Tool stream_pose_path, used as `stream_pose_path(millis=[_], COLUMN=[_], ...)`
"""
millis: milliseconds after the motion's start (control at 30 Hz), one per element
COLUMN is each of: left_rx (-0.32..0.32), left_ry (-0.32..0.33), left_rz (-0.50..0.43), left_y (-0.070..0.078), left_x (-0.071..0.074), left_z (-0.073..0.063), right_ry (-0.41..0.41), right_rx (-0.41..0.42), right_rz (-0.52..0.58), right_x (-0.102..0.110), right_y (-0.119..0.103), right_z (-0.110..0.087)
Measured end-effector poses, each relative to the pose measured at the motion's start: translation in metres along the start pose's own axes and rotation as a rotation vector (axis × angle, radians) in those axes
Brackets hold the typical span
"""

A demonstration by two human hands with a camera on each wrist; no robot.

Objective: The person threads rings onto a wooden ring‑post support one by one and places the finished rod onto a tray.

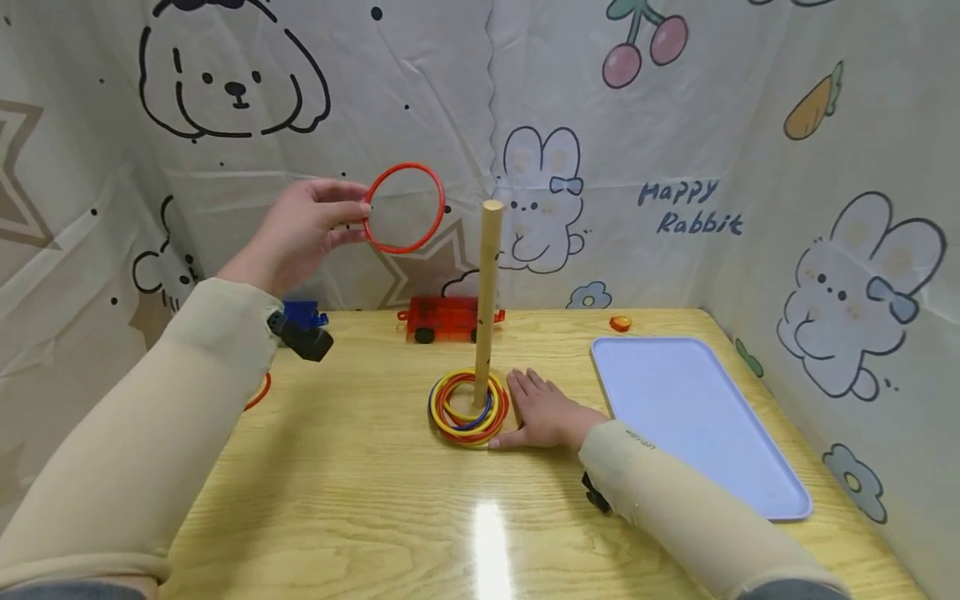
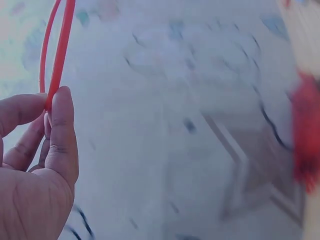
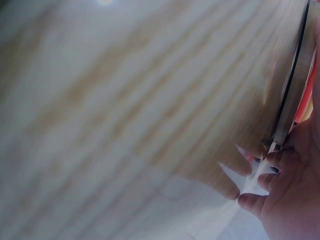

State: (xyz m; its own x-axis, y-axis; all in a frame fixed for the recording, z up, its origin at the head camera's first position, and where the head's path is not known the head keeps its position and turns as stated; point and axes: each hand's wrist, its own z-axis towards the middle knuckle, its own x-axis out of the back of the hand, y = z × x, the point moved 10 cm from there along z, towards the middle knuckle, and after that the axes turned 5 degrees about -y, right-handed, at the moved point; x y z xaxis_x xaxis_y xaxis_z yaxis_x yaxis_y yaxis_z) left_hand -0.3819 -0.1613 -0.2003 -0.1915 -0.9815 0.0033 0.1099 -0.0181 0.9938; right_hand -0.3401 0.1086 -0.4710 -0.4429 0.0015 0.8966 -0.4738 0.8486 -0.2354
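High over the table, my left hand pinches a thin red ring by its left edge. In the left wrist view that ring sits between thumb and fingers. The ring is left of the top of an upright wooden post. Several red, yellow and blue rings lie stacked around the post's foot. My right hand rests on the table with straight, spread fingers, thumb and fingertips right at the stack's right edge. The right wrist view shows the fingers at the tabletop.
Behind the post stands a red toy wagon, with a blue toy piece farther left. A light purple tray lies at the right. Near its back edge is a small orange-red object. My left sleeve partly hides another red ring.
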Motion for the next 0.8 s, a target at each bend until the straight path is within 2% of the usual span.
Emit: stream_pose_path(millis=[67, 167, 233, 300, 400, 500, 667, 800], left_rx=[-0.028, -0.038, -0.026, 0.002, 0.049, 0.107, 0.193, 0.230], left_ry=[-0.037, -0.081, -0.102, -0.114, -0.140, -0.173, -0.239, -0.268], left_rz=[-0.019, 0.030, 0.101, 0.168, 0.236, 0.286, 0.369, 0.389], left_y=[0.015, 0.028, 0.026, 0.017, -0.010, -0.045, -0.104, -0.143], left_x=[-0.020, -0.050, -0.067, -0.078, -0.087, -0.090, -0.094, -0.096], left_z=[0.001, 0.004, 0.008, 0.012, 0.017, 0.017, 0.010, 0.006], right_ry=[0.000, 0.004, 0.005, 0.011, 0.013, 0.012, 0.007, 0.006], right_rx=[0.004, 0.001, -0.005, -0.007, -0.009, -0.005, -0.004, -0.012], right_rz=[0.000, -0.014, -0.023, -0.022, -0.012, -0.005, -0.009, -0.015], right_x=[0.001, 0.002, 0.003, 0.003, 0.000, -0.002, -0.002, -0.001], right_y=[-0.001, -0.001, -0.001, 0.000, 0.001, 0.000, -0.001, 0.000], right_z=[0.000, -0.001, 0.000, 0.000, 0.000, 0.000, -0.001, 0.001])
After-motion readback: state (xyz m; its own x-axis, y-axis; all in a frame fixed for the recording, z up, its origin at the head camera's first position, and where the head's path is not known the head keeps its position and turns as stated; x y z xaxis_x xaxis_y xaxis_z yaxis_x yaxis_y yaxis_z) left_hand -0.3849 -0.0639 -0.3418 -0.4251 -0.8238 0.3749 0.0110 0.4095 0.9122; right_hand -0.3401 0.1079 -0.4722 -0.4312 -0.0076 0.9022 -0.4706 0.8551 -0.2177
